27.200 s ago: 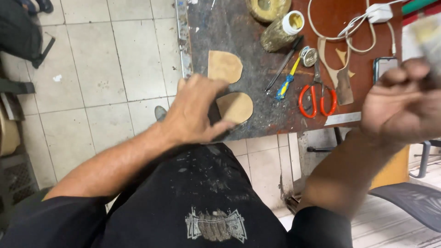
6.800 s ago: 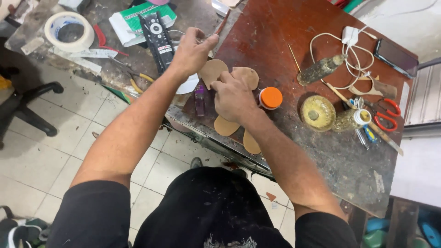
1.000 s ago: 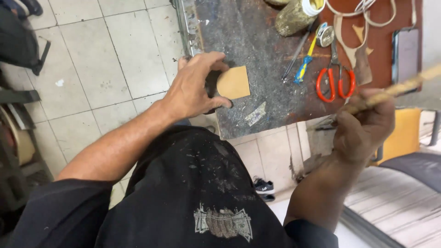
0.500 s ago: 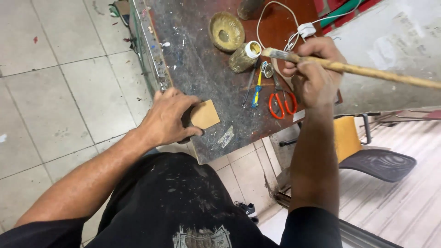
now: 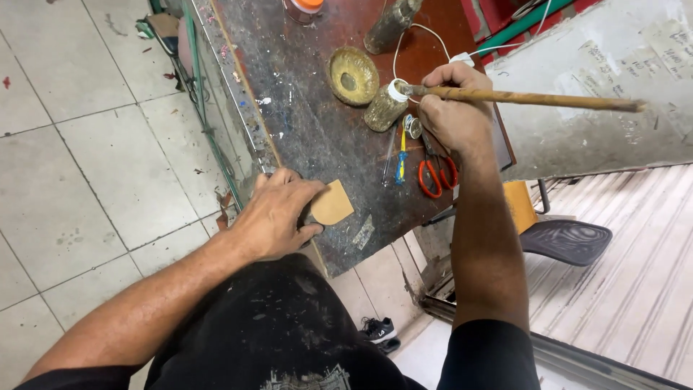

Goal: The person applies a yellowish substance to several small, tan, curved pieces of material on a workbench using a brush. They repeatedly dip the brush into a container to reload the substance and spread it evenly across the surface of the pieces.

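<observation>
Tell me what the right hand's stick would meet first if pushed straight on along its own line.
The right hand points the long stick at the white mouth of the glue-crusted jar; the tip looks already at or in it, though depth is unclear.

A round, glue-crusted lid (image 5: 354,75) lies open side up at the upper middle of the frame, on the dark worktable (image 5: 303,123). Above it stands a crusted bottle (image 5: 390,25), and an orange-capped jar (image 5: 304,7) sits at the top edge. A white cable (image 5: 433,40) loops across the reddish board to a small white plug (image 5: 466,57). Right of centre, red-handled scissors (image 5: 435,173) lie beside a blue-and-yellow screwdriver (image 5: 400,155). A dark chair seat (image 5: 567,241) shows at the right, a black shoe (image 5: 377,330) at the bottom, pale floor tiles (image 5: 94,144) on the left.
</observation>
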